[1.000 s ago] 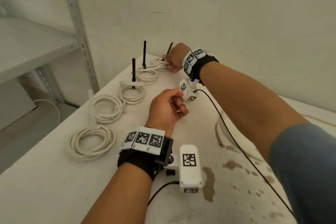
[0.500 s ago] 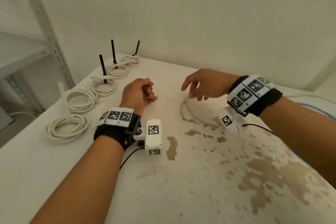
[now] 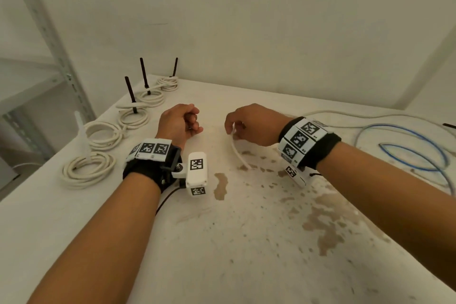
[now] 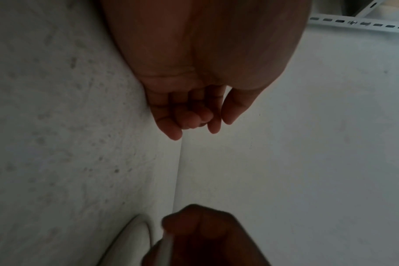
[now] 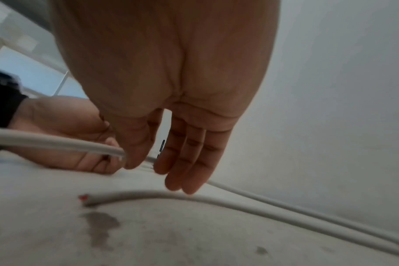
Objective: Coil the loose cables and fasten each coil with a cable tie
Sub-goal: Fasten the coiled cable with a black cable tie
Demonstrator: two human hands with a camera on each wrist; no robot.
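Observation:
My right hand point(image 3: 234, 131) hovers over the middle of the table point(image 3: 246, 242) and pinches the end of a loose white cable point(image 3: 238, 152) between thumb and forefinger. The right wrist view shows that pinch point(image 5: 134, 162) on the cable point(image 5: 57, 142); a second cable stretch with a red-cored cut end point(image 5: 171, 196) lies under the fingers. My left hand point(image 3: 187, 122) rests just left of it, fingers curled and holding nothing, as the left wrist view point(image 4: 194, 126) confirms. Several tied white coils point(image 3: 87, 168) line the table's left edge.
Black cable ties point(image 3: 130, 92) stand up from the far coils and a white tie point(image 3: 80, 128) from the near ones. A loose blue cable point(image 3: 414, 153) and more white cable point(image 3: 345, 116) sprawl at the right. A metal shelf rack point(image 3: 49, 32) stands left of the table.
My right hand left the farthest coil, came back to the table's middle and took hold of the loose white cable's end. The left hand stayed curled in place.

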